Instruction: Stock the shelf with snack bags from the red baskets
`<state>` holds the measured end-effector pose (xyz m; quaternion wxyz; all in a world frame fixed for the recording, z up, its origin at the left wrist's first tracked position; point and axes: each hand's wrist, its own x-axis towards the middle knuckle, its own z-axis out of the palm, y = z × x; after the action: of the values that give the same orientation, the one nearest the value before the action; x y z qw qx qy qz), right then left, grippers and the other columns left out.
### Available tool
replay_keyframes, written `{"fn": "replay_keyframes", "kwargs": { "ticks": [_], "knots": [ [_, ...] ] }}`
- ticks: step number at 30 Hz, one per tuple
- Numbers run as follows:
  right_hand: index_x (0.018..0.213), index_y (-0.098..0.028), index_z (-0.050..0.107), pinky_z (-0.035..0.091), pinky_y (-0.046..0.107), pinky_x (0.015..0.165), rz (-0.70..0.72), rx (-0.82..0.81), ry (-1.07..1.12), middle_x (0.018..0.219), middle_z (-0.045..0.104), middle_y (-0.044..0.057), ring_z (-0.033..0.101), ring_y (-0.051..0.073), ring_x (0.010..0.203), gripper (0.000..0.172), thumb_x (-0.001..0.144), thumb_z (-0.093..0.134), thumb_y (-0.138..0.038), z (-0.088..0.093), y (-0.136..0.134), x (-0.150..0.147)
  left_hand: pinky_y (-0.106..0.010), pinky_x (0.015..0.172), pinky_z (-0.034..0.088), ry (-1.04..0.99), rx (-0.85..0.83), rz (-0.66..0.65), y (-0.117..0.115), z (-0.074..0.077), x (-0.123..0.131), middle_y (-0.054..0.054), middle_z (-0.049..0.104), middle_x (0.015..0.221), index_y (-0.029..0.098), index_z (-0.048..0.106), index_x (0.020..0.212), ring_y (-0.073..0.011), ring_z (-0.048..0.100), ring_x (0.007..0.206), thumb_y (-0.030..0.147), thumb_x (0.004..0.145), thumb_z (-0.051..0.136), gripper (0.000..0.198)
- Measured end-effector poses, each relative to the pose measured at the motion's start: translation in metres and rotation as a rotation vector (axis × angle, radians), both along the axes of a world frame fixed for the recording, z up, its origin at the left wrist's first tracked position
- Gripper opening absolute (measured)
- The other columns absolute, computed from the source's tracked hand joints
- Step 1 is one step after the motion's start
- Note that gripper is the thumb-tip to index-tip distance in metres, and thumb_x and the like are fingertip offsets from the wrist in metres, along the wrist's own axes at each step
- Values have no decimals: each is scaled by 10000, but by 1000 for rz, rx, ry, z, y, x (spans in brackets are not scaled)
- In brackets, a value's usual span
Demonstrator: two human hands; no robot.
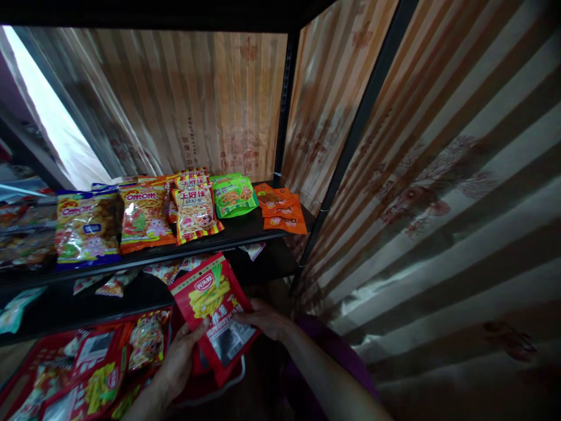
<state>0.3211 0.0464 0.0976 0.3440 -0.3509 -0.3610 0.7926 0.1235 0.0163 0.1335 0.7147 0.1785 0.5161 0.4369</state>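
Left hand (pixel 180 355) and right hand (pixel 266 318) holding red bag (pixel 219 318), packed basket (pixel 44 351) below, snack shelf (pixel 239 227) ahead, curtain (pixel 438 222) alongside

left hand (pixel 177 359) and right hand (pixel 268 320) both holding a red snack bag (pixel 211 299), bottom center, loaded snack shelf (pixel 245 229) mid-left

Readable: 上好佳, 咪咪, part of a pouch logo.
Red pouch (pixel 211 299) between the fingers (pixel 200 331): logo starts 光头, third character unclear, lower title blurred. Beyond the fingers, slightly left: 上好佳 on the red-and-yellow bag (pixel 195 213), looks like 鲜虾条 beneath; 上好佳 again on the one behind. Farther left: 咪咪 on the orange bag (pixel 148 216) and the blue-edged bag (pixel 87 228). Green pouch (pixel 235 196), beyond the fingers: too blurred.
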Motion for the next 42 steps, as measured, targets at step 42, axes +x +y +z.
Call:
{"fn": "replay_keyframes", "kwargs": {
  "ticks": [42],
  "knots": [
    [1050, -139, 602, 492, 382, 782, 62, -128, -93, 890, 703, 75, 668, 192, 752, 559, 622, 770, -457, -41, 2, -34, -405, 810, 540, -50, 31, 176, -10, -30, -30, -135, 722, 956, 144, 579, 1129, -272, 691, 862, 182, 668, 762, 497]
  ]
}}
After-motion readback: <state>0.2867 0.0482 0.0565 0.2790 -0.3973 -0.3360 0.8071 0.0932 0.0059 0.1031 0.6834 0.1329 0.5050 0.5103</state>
